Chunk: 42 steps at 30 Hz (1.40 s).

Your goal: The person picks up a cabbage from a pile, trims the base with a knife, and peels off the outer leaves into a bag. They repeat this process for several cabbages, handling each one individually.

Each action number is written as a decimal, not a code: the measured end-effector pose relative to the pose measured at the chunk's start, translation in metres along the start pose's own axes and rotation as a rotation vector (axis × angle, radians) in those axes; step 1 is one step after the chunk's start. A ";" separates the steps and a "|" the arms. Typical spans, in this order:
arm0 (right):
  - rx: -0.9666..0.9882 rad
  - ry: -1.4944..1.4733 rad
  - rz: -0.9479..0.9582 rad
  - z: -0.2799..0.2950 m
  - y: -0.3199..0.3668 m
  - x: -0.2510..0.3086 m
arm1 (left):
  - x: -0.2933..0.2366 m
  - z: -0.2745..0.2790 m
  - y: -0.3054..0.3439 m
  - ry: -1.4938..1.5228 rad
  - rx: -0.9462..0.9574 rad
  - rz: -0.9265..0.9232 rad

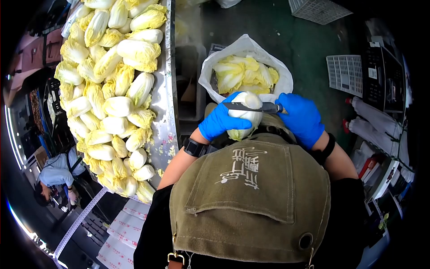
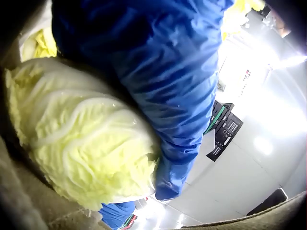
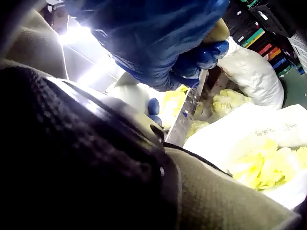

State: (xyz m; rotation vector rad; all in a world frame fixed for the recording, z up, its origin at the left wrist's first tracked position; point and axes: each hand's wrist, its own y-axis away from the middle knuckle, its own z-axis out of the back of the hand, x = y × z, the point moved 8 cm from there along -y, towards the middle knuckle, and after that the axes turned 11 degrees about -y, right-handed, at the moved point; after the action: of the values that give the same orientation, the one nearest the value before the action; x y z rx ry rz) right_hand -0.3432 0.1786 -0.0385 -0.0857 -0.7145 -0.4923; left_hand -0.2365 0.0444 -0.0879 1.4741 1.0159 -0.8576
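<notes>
In a blue glove, my left hand [image 1: 222, 120] grips a Chinese cabbage [image 1: 245, 122] close to the apron front. The cabbage's white base points away from me, and its pale yellow leafy end shows in the left wrist view. My right hand [image 1: 301, 117], gloved in blue too, holds a knife [image 1: 264, 107] by its handle. The blade lies across the cabbage near the base, its tip by my left fingers. In the right wrist view a light wooden handle end [image 3: 218, 32] sticks out of the curled fingers.
To the left, a metal table [image 1: 169, 89] carries a large heap of Chinese cabbages [image 1: 117, 106]. Ahead stands a white bag [image 1: 283, 74] with loose yellow leaves [image 1: 245, 75] inside. White crates [image 1: 345, 72] are at the right. Another person [image 1: 62, 172] is at the far left.
</notes>
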 end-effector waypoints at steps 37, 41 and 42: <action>-0.171 -1.263 -0.476 -0.033 -0.040 -0.029 | 0.017 0.012 -0.033 0.795 -0.110 -0.012; -0.232 -1.313 -0.386 -0.023 -0.039 -0.030 | 0.014 0.012 -0.033 1.009 -0.028 -0.049; -0.257 -1.217 -0.331 -0.019 -0.041 -0.030 | 0.012 0.011 -0.033 1.055 0.023 -0.059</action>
State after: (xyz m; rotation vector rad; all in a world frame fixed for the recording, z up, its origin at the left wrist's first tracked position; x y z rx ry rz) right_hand -0.3698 0.1498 -0.0758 -0.5439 -1.8707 -0.8472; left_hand -0.2625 0.0359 -0.1129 1.9523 1.8035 -0.0533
